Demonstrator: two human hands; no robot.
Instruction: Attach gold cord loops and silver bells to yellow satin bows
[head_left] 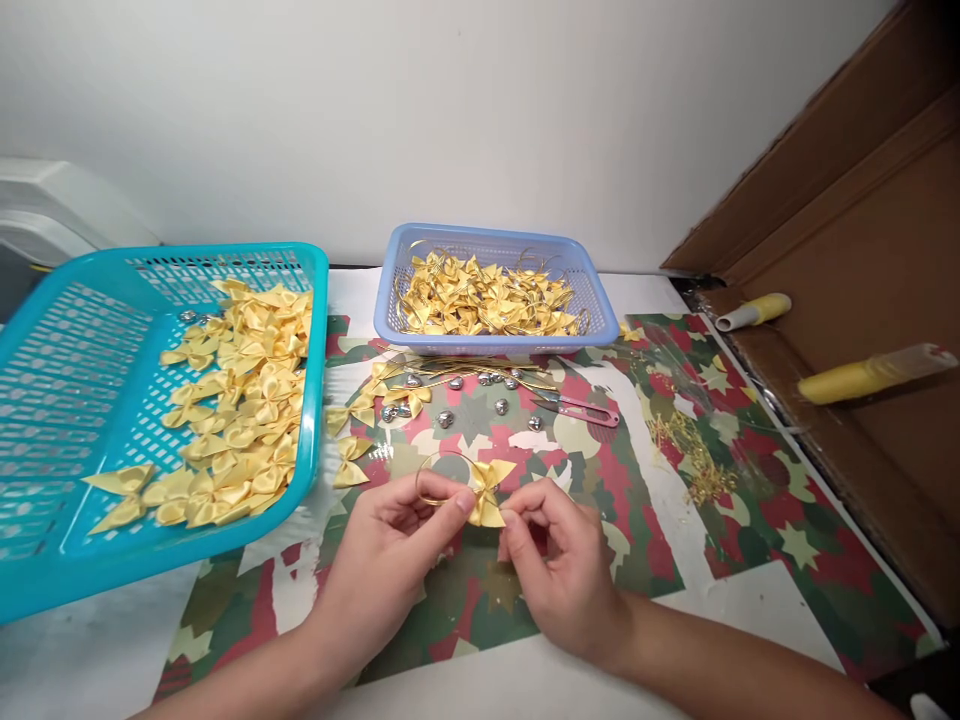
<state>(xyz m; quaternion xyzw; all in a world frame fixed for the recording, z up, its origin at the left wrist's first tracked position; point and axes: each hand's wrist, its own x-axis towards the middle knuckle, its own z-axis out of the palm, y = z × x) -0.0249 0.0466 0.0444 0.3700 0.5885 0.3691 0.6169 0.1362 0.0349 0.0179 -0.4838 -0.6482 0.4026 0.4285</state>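
Between my two hands, above the patterned sheet, is a yellow ribbon bow (486, 485) with a loop of gold cord (442, 460) arching from its left. My left hand (409, 540) pinches the bow's left side and the cord between thumb and fingers. The fingers of my right hand (551, 550) close on the bow's lower right tail. Beyond them lie several silver bells (501, 407), loose bows (352, 460) and pink-handled thread snips (581, 408).
At left stands a turquoise basket (315, 400) with many yellow bows. A blue basket (487, 235) at the back holds bows with gold cords. Gold cord scraps (697, 465) lie at right, near a cardboard wall (862, 270) with two yellow-and-white tubes (870, 375).
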